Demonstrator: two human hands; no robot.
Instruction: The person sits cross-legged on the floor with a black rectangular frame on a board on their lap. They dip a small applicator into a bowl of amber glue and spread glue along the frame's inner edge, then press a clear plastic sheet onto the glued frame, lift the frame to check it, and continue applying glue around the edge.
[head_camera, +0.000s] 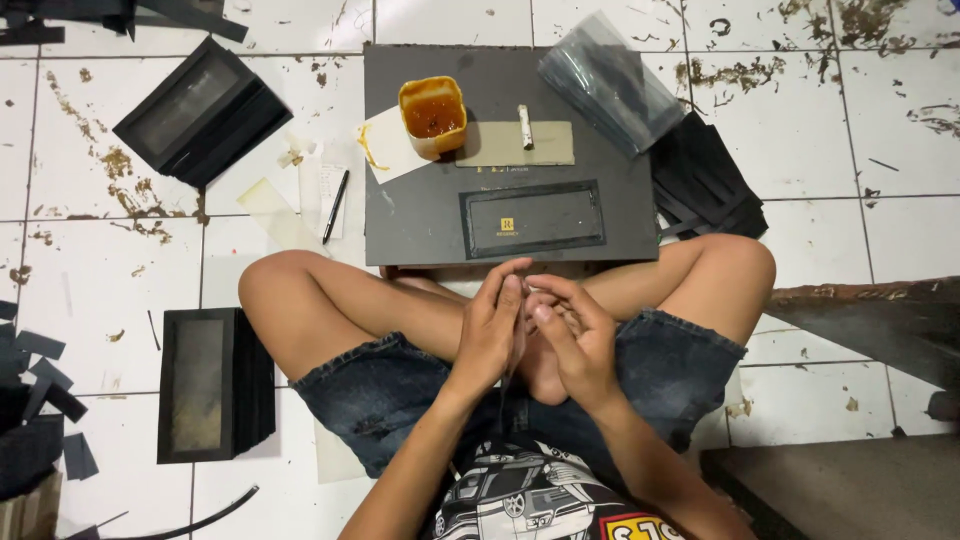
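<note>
Two hands meet over the lap: left hand (490, 330) and right hand (575, 340) pinch a thin dark strip (512, 365) between their fingertips. Ahead lies a grey board (420, 215) with a glue cup (432, 115), a black frame (533, 218) and a plastic bag (607, 80).

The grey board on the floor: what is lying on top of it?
On the grey board lie an orange glue cup, a tan card with a small white tube, and a black frame. Whatever is underneath stays hidden.
</note>
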